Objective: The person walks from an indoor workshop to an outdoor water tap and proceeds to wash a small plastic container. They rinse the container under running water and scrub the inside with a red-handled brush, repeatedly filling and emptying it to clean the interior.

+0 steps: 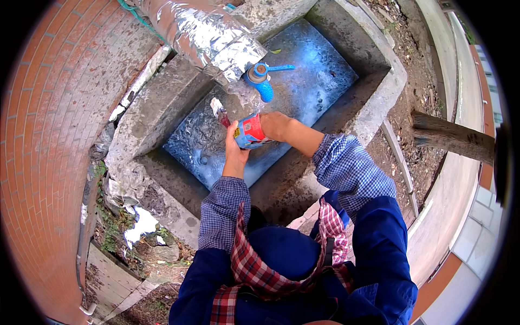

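basin: concrete trough (379,65), wet blue floor, frame centre | tap: blue tap (264,81) upper centre, water running | can: red-and-blue can (250,131) under stream, gripped by both hands, left hand (236,151), right hand (275,125) | step: likely rinsing | next: turn can, keep it steady under flow

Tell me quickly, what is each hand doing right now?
Left hand: closed on the red and blue can.
Right hand: grips the same can from the other side.

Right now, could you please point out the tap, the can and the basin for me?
tap (264,82): head view, on its blue body.
can (250,130): head view, on its red side.
basin (374,105): head view, on its concrete rim.
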Available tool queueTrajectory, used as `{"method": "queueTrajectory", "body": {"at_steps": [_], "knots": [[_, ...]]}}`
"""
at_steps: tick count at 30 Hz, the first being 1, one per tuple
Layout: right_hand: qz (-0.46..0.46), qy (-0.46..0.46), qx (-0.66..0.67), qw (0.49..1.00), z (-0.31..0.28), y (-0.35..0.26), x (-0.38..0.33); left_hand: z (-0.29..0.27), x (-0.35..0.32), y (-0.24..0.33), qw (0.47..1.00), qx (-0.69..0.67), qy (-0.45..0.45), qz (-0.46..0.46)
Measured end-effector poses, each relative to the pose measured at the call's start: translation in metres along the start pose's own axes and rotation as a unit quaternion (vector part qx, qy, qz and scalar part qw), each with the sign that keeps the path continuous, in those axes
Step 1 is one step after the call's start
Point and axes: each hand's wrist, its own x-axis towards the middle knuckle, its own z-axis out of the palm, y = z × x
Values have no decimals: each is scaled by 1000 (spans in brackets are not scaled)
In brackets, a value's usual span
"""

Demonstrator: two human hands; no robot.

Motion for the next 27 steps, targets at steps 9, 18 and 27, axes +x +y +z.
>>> {"method": "queueTrajectory", "body": {"at_steps": [9, 18, 27], "knots": [[-20, 110, 9, 994, -16, 9, -14, 4, 6, 27, 999, 23, -4, 27], [31, 326, 151, 933, -1, 12, -26, -4, 12, 24, 999, -21, -42, 24], [185, 207, 146, 950, -10, -4, -11, 2, 4, 14, 996, -64, -57, 21]]}}
